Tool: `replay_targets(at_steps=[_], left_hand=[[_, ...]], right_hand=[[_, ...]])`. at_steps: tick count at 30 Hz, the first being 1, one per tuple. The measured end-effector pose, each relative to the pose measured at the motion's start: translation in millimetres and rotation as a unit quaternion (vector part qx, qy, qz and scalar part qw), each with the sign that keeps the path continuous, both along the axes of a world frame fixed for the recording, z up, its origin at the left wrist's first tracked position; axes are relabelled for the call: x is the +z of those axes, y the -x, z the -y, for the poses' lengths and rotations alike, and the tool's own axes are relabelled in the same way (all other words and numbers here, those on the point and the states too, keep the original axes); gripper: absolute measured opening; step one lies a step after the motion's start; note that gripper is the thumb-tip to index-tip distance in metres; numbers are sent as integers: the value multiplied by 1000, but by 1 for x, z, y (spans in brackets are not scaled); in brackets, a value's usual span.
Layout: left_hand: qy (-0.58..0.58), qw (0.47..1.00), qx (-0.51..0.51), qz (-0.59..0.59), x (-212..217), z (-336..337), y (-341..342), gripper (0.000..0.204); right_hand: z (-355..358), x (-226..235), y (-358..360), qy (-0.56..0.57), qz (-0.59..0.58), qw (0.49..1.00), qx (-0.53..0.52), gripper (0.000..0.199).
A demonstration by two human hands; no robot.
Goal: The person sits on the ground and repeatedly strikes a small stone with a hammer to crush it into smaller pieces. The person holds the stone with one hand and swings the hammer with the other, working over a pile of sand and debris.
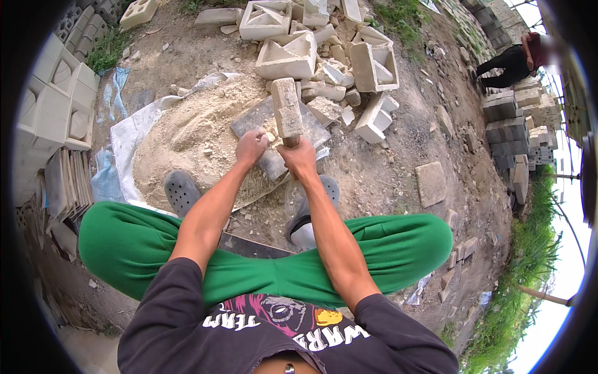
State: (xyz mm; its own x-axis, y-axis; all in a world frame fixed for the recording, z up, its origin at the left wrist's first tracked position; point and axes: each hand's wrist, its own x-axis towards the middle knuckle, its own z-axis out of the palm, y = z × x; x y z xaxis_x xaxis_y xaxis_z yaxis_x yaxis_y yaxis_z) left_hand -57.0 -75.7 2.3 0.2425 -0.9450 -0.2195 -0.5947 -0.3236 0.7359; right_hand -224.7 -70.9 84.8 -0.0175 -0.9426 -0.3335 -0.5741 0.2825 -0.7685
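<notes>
My right hand (299, 156) is wrapped round the short handle of a mallet (287, 109). The mallet's thick, blocky head is coated in pale dust and stands upright above a dark grey slab (314, 129). Just left of it, my left hand (251, 147) is closed at a small pale chunk of broken block (270, 137) over the slab. Part of the slab is hidden behind my hands and the mallet. To the left, a heap of crushed pale powder and crumbs (180, 137) lies on a white sheet (123, 146), up against the slab.
Broken cream-coloured blocks (286, 56) and rubble are piled beyond the slab. Hollow blocks (59, 87) are stacked on the left, beside thin boards (65, 184). A flat slab (430, 184) lies at right. Another person (514, 64) stands far right near grey block stacks (506, 128).
</notes>
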Motion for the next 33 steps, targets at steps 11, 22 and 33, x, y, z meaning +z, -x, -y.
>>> replay_targets(at_steps=[11,22,33], left_hand=[[-27,997,60,26,0,-10,0,28],[2,996,87,17,4,-6,8,22],[-33,996,85,-4,10,-7,12,19]], right_hand=[[10,21,7,-139,-94,985,36,28],[-9,-35,8,-111,-122,985,39,29],[-15,-33,10,-105,-80,991,37,21]])
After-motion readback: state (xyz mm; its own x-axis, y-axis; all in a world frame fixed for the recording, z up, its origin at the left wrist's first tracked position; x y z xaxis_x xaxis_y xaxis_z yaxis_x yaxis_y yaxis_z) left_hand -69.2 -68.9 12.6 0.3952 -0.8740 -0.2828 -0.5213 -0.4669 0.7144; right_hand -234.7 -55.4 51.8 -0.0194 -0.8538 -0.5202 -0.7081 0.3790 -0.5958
